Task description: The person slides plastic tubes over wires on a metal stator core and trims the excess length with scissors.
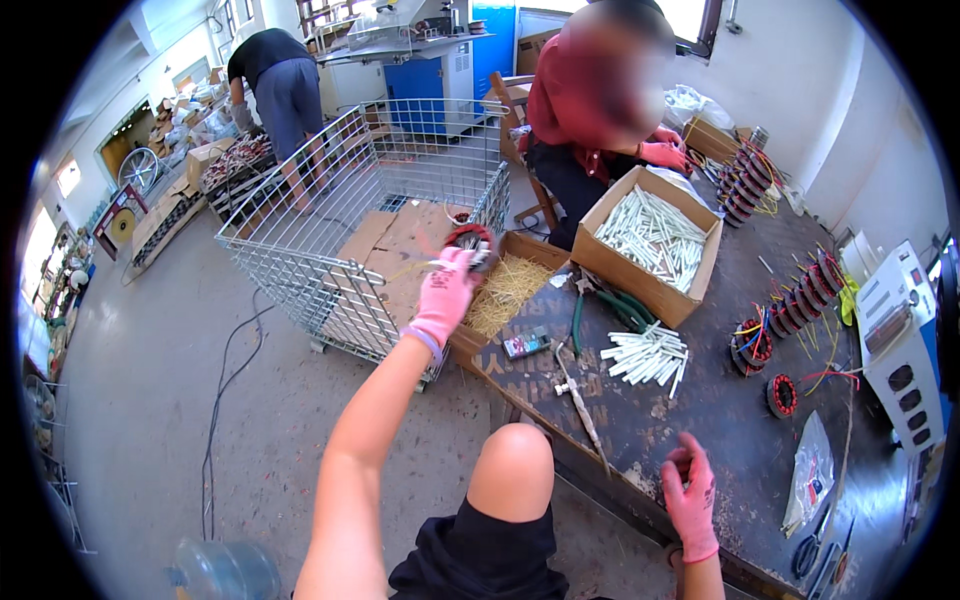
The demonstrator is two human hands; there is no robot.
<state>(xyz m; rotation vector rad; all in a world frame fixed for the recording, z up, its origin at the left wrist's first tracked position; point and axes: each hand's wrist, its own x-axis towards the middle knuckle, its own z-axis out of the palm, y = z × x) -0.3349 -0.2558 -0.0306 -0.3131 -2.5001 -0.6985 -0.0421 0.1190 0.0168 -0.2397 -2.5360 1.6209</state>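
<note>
My left hand (446, 292), in a pink glove, reaches out over the near right corner of the wire cage. Its fingers are closed on a round motor stator (470, 240) with a red ring, slightly blurred. Part of the stator is hidden behind the hand. My right hand (690, 490), also gloved in pink, hovers at the table's near edge with loosely curled fingers and the thumb apart, holding nothing. White tubes (648, 356) lie in a loose pile on the table beyond it. A soldering-torch-like tool with a thin bent tip (580, 405) rests nearer the edge.
The wire cage (300, 255) has cardboard inside. Beside it stands a box of straw-coloured clippings (515, 290). A carton of white tubes (650, 240), green-handled pliers (577, 325) and stacked stators (805, 295) occupy the table (730, 370). A red-sleeved co-worker (580, 100) sits opposite; another person (285, 90) bends behind.
</note>
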